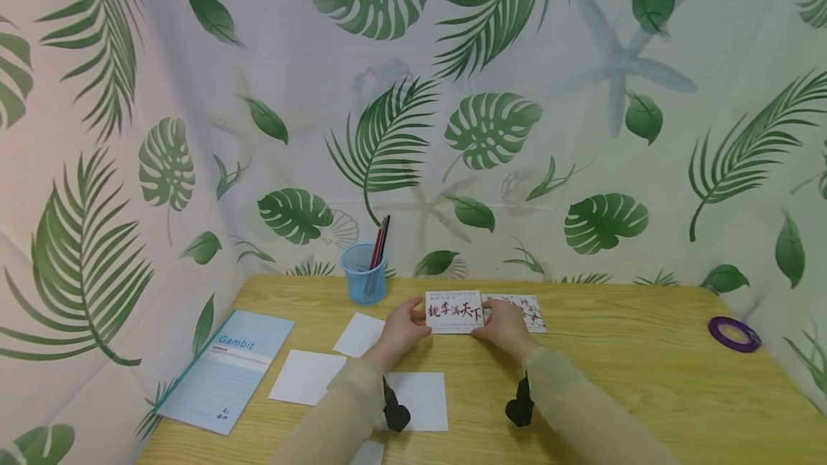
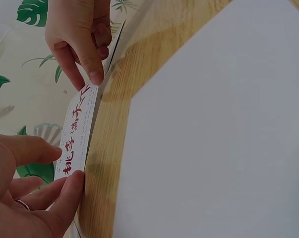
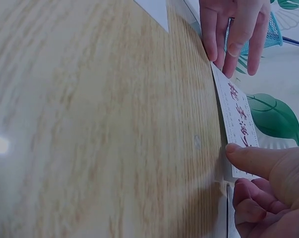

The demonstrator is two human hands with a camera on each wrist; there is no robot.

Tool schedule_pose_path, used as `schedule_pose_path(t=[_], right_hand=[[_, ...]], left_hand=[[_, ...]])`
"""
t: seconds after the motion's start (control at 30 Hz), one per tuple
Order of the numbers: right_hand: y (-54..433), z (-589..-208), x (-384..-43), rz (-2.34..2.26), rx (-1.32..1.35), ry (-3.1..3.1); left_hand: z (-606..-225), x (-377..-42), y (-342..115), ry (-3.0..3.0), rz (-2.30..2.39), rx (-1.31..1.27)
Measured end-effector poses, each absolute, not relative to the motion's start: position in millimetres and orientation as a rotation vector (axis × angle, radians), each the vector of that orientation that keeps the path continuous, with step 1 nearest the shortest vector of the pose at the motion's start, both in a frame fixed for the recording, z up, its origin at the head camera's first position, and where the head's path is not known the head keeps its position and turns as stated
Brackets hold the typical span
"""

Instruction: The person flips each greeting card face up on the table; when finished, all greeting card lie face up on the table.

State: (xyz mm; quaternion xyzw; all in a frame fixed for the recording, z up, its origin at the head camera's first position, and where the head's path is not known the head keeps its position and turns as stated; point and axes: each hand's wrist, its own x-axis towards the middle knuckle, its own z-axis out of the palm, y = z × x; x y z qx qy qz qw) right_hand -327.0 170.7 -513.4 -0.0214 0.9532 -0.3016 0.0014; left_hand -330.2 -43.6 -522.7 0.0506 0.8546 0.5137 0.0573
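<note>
A white card (image 1: 454, 313) with large red characters is at the back middle of the table, between both hands. My left hand (image 1: 403, 332) pinches its left end, the thumb at the near corner and the index finger at the far side in the left wrist view. At the opposite end, my right hand (image 1: 507, 327) grips the card, its thumb (image 3: 248, 157) lying on the printed face near the edge. Just right of it lies another card (image 1: 531, 314) with a red blossom print, partly hidden by the right hand.
Several blank white cards (image 1: 309, 379) lie left and nearer, some under the left arm. A blue notebook (image 1: 226, 372) rests at the left edge. Behind stands a blue mesh cup (image 1: 363, 285) with pens. A purple tape roll (image 1: 718, 327) is far right. Leaf-print cloth (image 1: 413, 163) hangs behind.
</note>
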Motion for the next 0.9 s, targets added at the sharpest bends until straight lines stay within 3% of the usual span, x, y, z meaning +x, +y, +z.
schedule_pose_path(t=[0.9], right_hand=[[172.2,-520.6,-330.8,-0.914,-0.082,2.996]], left_hand=[[-516.7,-326.4,-44.4,2.480,1.599,0.129]])
